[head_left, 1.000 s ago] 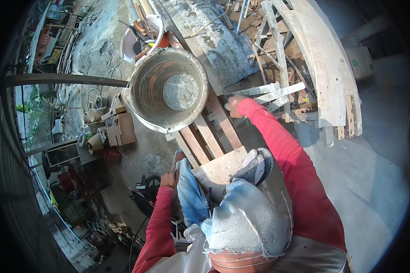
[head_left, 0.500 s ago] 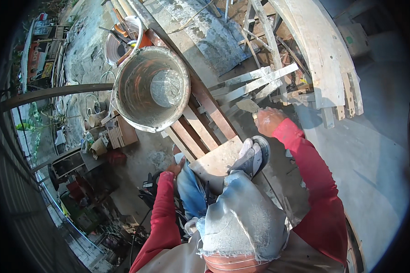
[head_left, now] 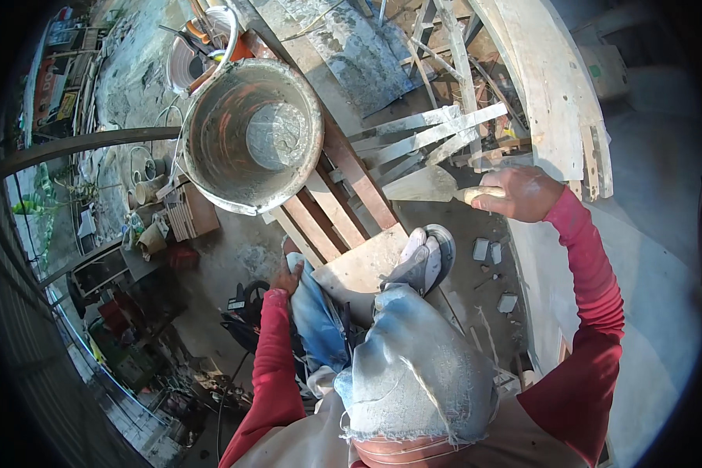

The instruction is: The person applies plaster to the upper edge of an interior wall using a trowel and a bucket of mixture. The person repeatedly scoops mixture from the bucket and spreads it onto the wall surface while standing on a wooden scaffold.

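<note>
My right hand (head_left: 519,193) is closed around the pale handle of a trowel (head_left: 423,187). Its flat grey blade points left, over the wooden planks (head_left: 337,209). My left hand (head_left: 287,278) rests against my jeans at the left leg, its thumb apart and the other fingers partly hidden; I see nothing held in it. Ahead of me a mortar-stained bucket (head_left: 203,160) stands on the planks, with a little grey wet mix at its bottom. My sandalled foot (head_left: 427,261) is on a pale board (head_left: 356,265) at the near end of the planks.
Behind the bucket is a smaller pail (head_left: 181,66) with tools. Pale wooden strips (head_left: 437,136) cross on the right, near a curved board (head_left: 550,101). A smooth grey surface (head_left: 639,257) extends along the right. A dark metal bar (head_left: 86,148) reaches toward the bucket from the left.
My right hand has moved right with the trowel, whose blade now shows more fully beside the planks. My left hand stays by the leg. The whole view has shifted slightly.
</note>
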Demonstrator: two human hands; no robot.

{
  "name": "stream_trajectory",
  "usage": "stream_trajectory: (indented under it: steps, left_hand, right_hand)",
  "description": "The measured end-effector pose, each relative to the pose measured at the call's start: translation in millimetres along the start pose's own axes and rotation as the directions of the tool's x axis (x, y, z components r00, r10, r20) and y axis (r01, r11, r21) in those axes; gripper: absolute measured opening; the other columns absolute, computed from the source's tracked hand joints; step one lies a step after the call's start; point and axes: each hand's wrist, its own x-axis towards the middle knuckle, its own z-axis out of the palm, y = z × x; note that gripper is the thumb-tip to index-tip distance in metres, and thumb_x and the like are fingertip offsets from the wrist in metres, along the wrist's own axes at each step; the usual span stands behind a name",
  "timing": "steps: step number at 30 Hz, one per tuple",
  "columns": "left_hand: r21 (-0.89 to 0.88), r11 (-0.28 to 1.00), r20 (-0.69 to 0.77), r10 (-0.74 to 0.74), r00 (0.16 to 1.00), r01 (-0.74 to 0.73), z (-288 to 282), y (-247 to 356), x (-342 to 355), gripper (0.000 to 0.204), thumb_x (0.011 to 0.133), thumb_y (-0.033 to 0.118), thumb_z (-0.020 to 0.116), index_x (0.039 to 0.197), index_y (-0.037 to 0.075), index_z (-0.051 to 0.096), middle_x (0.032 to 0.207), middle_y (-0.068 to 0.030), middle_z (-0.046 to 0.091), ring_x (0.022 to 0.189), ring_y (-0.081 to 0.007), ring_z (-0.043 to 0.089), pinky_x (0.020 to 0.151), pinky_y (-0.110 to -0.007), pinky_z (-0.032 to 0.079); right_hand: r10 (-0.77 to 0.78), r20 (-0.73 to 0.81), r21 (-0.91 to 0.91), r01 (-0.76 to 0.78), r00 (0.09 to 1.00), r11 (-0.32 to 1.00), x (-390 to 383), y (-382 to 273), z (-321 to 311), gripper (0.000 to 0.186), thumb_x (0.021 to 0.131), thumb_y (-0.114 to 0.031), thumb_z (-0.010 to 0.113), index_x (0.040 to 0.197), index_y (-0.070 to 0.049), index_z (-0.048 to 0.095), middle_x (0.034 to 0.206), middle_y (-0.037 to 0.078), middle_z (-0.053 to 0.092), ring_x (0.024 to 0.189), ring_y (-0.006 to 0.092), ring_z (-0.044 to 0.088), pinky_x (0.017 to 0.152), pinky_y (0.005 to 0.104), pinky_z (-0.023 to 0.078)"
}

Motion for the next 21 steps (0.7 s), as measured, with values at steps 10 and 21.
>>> stream_trajectory:
  steps: [10,21]
  left_hand:
    - [0.154,0.987,0.119,0.028,0.993,-0.046,-9.5,24.5,-8.6,0.089,0.095,0.063,0.039,0.158,0.011,0.002,0.128,-0.0370,0.055,0.124,-0.0488,0.051,0.104,-0.050,0.042]
    - [0.058,0.997,0.109,-0.059,0.992,0.053,-5.4,14.8,49.2,0.103,0.088,0.071,0.047,0.153,-0.004,0.018,0.134,-0.0343,0.052,0.128,-0.0441,0.050,0.106,-0.046,0.041]
  right_hand:
    - [-0.456,-0.326,-0.855,-0.052,0.828,0.516,189.8,27.7,138.2,0.017,0.087,-0.021,0.056,0.082,-0.010,0.069,0.079,0.002,0.067,0.079,0.0229,0.068,0.072,0.0428,0.049]
    - [-0.542,-0.601,-0.686,-0.031,0.587,0.727,31.8,65.8,48.8,0.024,0.086,-0.031,0.062,0.104,-0.015,0.062,0.089,0.005,0.068,0.077,0.0264,0.068,0.070,0.0420,0.052]
